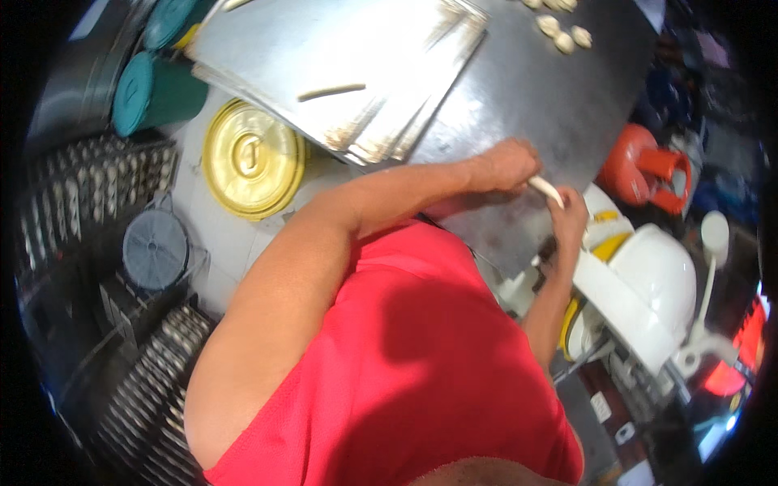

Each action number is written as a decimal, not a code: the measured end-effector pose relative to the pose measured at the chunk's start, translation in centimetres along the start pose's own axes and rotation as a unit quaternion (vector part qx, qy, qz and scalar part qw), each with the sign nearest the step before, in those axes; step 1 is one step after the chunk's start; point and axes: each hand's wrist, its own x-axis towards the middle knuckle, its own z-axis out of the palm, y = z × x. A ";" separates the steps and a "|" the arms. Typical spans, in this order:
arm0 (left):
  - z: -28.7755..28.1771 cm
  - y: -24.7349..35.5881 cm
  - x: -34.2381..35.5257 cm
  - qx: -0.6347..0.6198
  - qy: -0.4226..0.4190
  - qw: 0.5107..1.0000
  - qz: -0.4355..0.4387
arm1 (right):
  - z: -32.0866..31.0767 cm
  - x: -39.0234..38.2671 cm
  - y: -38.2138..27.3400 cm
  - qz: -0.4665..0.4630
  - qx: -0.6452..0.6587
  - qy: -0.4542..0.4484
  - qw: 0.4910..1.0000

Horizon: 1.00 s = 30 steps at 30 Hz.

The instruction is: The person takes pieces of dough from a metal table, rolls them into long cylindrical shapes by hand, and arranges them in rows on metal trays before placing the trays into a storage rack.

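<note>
Left hand (512, 164) grips, right hand (570, 214) pinches | dough strip (545, 190) | pale, slim, rod-like

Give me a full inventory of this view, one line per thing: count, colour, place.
Held dough strip: 1, pale, between the hands
Laid dough strip: 1, pale, on the trays; another pale piece is cut off at the top edge
Dough lumps: at least 6, pale, table's far end
Trays: several, silvery, stacked on the table
Table: 1, grey, top centre
Yellow lidded bin: 1, yellow, left of the table
Green lidded bins: 2, green, upper left
Rounded container: 1, orange-red, right
Rounded equipment: white, right; count unclear
Shirt: 1, red, lower centre
Left hand, right hand: 2, bare, right of centre
</note>
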 end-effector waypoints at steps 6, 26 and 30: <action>-11.5 -1.6 -8.4 -0.017 0.188 0.977 -0.097 | -0.5 2.4 -13.1 -0.172 0.185 -0.053 0.966; -27.0 -10.8 -13.2 0.100 0.253 0.931 -0.245 | 3.5 20.5 -19.9 -0.143 0.122 0.095 0.977; -25.9 -13.1 -4.2 0.028 0.227 0.958 -0.175 | 2.8 26.9 -13.2 -0.101 -0.018 0.204 0.974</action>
